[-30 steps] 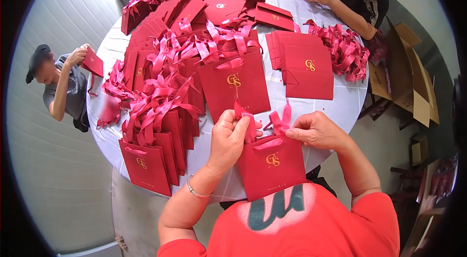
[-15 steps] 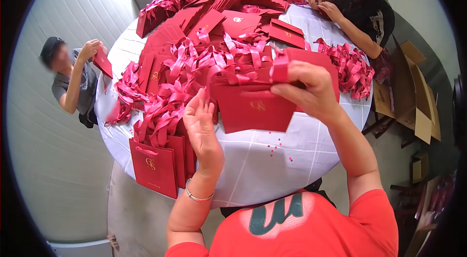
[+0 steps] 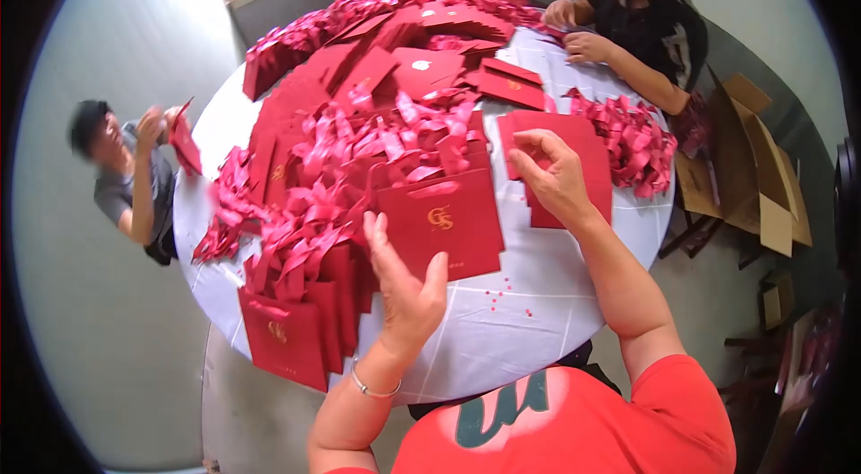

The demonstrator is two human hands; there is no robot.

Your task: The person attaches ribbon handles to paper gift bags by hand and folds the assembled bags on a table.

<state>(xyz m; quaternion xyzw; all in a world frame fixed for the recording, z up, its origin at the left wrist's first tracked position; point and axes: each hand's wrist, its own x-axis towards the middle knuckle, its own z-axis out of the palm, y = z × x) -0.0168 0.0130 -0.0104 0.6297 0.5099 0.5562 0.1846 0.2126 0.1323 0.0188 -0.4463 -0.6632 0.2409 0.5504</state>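
A red paper gift bag with a gold monogram stands upright at the front of a row of similar bags, a pink ribbon handle at its top edge. In front of its lower left side, my left hand is open, thumb apart from the fingers; whether it touches the bag I cannot tell. My right hand hovers over a stack of flat red bags, fingers bent and apart from the thumb, nothing between them. More standing red bags with ribbons are at the table's left front.
Loose pink ribbons are heaped at right on the round white-clothed table. Many red bags fill its back. One co-worker holds a red bag at left; another works at far right. Open cardboard boxes stand to the right.
The bag held in my right hand has been set down upright at the row's front and let go. My right hand has moved off it; my left hand has shifted right and spread its thumb.
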